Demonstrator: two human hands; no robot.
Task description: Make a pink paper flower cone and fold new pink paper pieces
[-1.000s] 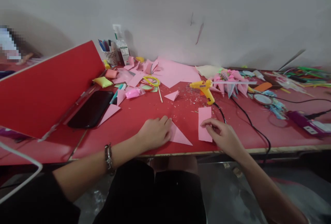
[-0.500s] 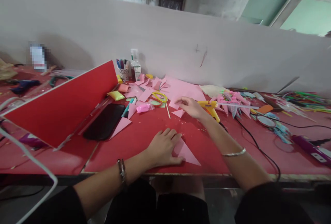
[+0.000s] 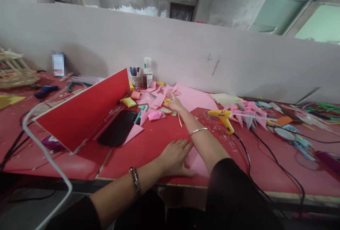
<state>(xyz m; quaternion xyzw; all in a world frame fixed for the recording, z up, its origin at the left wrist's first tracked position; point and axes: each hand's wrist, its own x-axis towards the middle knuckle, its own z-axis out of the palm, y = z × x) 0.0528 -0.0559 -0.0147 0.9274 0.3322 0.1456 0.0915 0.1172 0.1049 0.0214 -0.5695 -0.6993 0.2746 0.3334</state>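
My left hand [image 3: 176, 159] lies with its fingers spread near the table's front edge, against a pink paper triangle [image 3: 198, 162] that my right forearm partly covers. Farther back, my right hand [image 3: 174, 102] reaches into the heap of pink paper scraps [image 3: 158, 99], beside yellow scissors [image 3: 167, 101] whose handle is mostly covered. Whether its fingers hold anything cannot be made out. A pink packet [image 3: 154, 115] and blue-green pens [image 3: 140, 114] lie left of it. To the right is a yellow glue gun [image 3: 223, 116].
A red board [image 3: 90, 113] leans at the left, with a black phone [image 3: 118, 129] before it. A pen cup [image 3: 135, 79] and bottle [image 3: 148, 74] stand behind. Black cables [image 3: 245, 152] and a pink paper piece [image 3: 247, 113] lie right.
My right hand has moved left and away, from the small pink piece to the scrap heap. My left hand stays at the triangle. The view has shifted left.
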